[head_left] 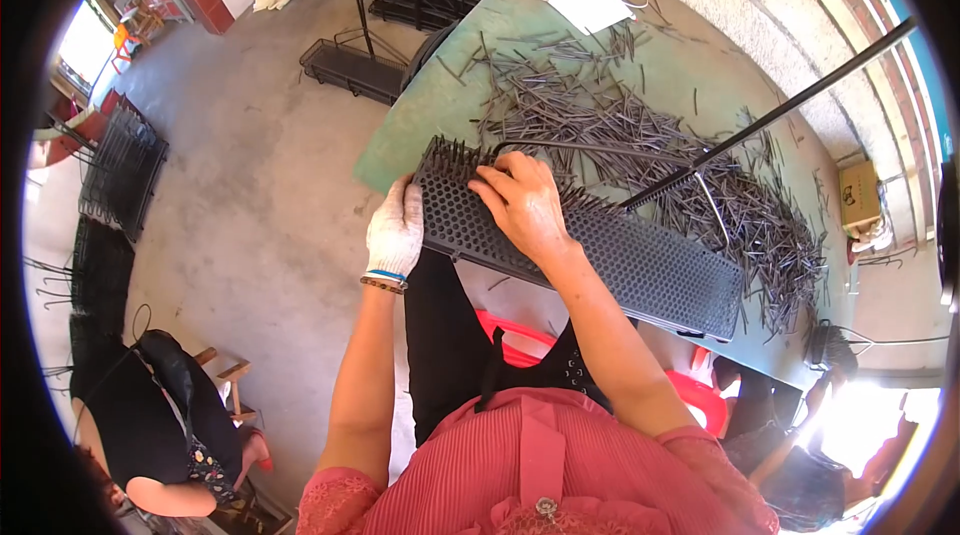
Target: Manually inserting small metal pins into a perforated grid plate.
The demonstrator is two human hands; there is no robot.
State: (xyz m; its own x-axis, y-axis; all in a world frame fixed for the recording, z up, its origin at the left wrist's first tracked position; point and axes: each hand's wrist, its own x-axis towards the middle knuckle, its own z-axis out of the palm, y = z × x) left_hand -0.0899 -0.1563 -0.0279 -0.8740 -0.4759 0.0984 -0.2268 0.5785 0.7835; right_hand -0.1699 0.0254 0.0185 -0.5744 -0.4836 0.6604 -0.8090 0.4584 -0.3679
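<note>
One gloved left hand (395, 227) clasps the black tray (650, 265) by its left end, at the near edge of the green table (408, 135), bare right hand (522, 207) over standing sticks (452, 157), pinch can't be told; steady bracing should keep them straight.

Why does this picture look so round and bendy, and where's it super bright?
Head view: the fisheye lens leaves black corners and bends the stone wall into a curve; head view again: glare whitens the patch at lower right and the opening at upper left; same head view: the left hand, right hand and holed tray look fairly clear.
</note>
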